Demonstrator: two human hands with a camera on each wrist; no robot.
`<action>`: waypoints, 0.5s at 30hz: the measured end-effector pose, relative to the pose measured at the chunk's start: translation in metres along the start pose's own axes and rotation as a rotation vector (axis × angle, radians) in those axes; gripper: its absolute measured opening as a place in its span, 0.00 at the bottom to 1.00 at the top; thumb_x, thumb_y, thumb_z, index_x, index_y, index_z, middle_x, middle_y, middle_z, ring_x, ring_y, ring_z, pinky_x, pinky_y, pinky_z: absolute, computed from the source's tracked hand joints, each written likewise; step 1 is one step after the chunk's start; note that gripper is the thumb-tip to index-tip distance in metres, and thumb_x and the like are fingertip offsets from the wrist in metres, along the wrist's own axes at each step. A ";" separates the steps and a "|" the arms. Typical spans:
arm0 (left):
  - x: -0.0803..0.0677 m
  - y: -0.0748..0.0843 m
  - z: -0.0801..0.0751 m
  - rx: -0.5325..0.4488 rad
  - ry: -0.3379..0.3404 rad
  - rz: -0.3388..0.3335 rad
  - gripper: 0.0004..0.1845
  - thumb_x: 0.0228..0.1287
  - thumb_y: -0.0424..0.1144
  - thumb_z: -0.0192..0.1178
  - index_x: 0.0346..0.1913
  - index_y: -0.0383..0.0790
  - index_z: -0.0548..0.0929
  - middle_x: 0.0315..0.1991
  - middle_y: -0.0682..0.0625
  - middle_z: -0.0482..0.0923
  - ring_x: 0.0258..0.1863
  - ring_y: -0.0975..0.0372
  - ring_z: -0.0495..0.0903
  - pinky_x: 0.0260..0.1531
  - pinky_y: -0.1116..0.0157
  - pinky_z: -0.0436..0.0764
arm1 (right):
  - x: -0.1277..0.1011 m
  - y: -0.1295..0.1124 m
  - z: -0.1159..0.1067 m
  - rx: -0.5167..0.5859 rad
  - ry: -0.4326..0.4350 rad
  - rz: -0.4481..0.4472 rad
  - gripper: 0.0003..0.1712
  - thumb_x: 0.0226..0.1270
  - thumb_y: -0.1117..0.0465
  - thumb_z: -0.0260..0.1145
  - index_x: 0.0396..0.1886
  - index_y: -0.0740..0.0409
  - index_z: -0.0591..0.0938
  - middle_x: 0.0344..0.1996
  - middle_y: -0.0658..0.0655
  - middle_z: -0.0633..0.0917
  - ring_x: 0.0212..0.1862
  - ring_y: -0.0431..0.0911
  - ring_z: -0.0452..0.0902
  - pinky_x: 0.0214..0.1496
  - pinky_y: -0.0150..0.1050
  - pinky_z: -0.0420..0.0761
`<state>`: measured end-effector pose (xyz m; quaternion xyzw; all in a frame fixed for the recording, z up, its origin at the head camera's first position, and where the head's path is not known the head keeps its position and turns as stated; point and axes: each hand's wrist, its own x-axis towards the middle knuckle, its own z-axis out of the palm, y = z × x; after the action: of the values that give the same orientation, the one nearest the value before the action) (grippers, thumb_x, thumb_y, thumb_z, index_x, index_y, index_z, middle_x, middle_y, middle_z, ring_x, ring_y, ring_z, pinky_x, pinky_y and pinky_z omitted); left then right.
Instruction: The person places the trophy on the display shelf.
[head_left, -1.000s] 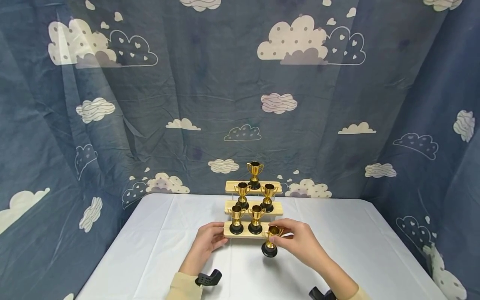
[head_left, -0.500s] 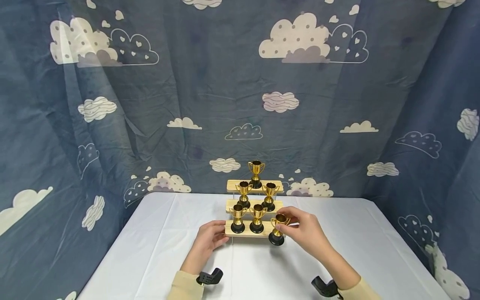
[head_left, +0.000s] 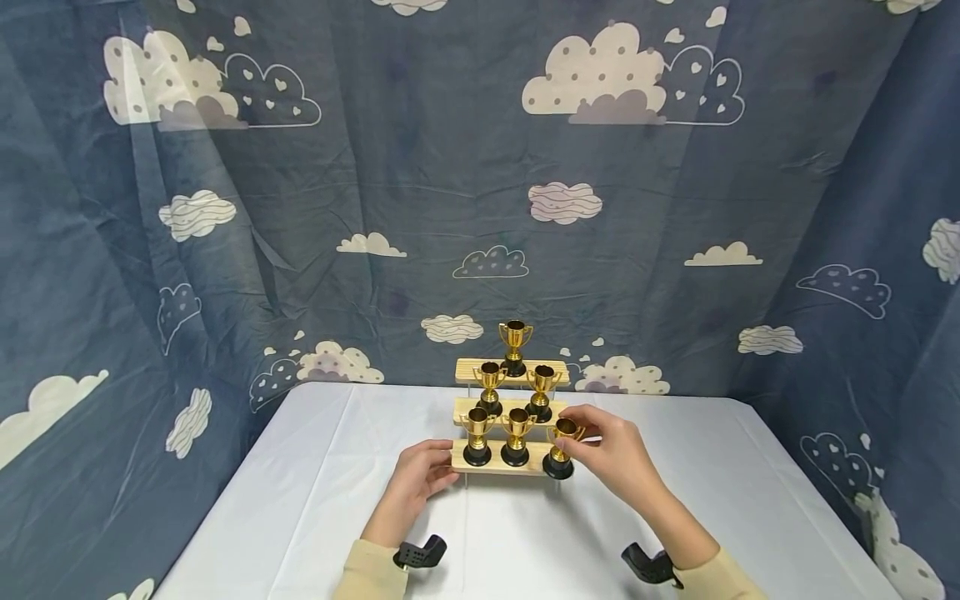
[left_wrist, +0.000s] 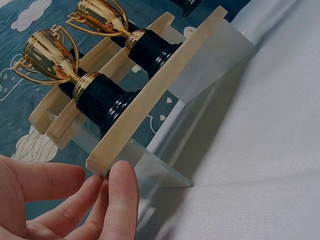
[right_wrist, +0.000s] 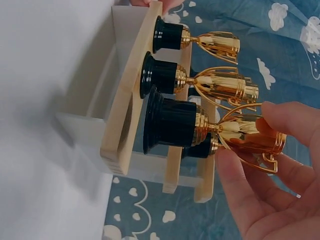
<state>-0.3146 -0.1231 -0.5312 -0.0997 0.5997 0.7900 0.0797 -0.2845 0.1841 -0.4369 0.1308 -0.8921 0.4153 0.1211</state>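
Observation:
My right hand pinches a small gold trophy cup with a black base by its bowl and handle. In the right wrist view its base hangs just above the right end of the bottom wooden shelf, a narrow gap between. Two similar trophies, a left one and a middle one, stand upright on that shelf. Near the shelf's left end, my left hand has its fingertips at the wood, relaxed and not wrapped round it.
The display stand has three steps with clear supports. Two trophies stand on its middle shelf and one trophy on its top shelf. A white cloth covers the table, and a cloud-patterned curtain hangs behind.
My right hand has carried the trophy up, away from me and slightly right, from in front of the bottom shelf to over its right end. The left hand has stayed at the shelf's left end.

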 end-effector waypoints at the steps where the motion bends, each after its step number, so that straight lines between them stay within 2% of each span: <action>1: 0.000 0.000 0.000 -0.002 0.000 -0.002 0.20 0.66 0.27 0.57 0.60 0.26 0.78 0.46 0.38 0.82 0.35 0.58 0.84 0.41 0.63 0.87 | 0.001 0.000 0.000 -0.002 0.002 -0.006 0.21 0.57 0.56 0.78 0.51 0.45 0.85 0.39 0.46 0.87 0.41 0.44 0.85 0.40 0.37 0.87; 10: -0.001 0.003 0.000 -0.007 0.007 -0.008 0.20 0.66 0.28 0.57 0.60 0.27 0.78 0.47 0.38 0.82 0.35 0.58 0.84 0.40 0.63 0.87 | 0.005 -0.003 0.000 -0.019 0.015 0.000 0.22 0.58 0.56 0.78 0.53 0.48 0.85 0.39 0.47 0.87 0.41 0.45 0.86 0.39 0.39 0.87; 15: 0.000 0.002 0.000 -0.007 0.008 -0.006 0.19 0.66 0.28 0.57 0.60 0.27 0.78 0.47 0.37 0.82 0.35 0.57 0.84 0.40 0.63 0.87 | 0.008 -0.003 0.000 -0.044 0.024 0.003 0.22 0.58 0.54 0.78 0.53 0.45 0.85 0.41 0.47 0.87 0.41 0.45 0.85 0.39 0.40 0.86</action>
<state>-0.3150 -0.1241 -0.5291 -0.1049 0.5970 0.7914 0.0795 -0.2917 0.1810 -0.4327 0.1217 -0.8998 0.3971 0.1339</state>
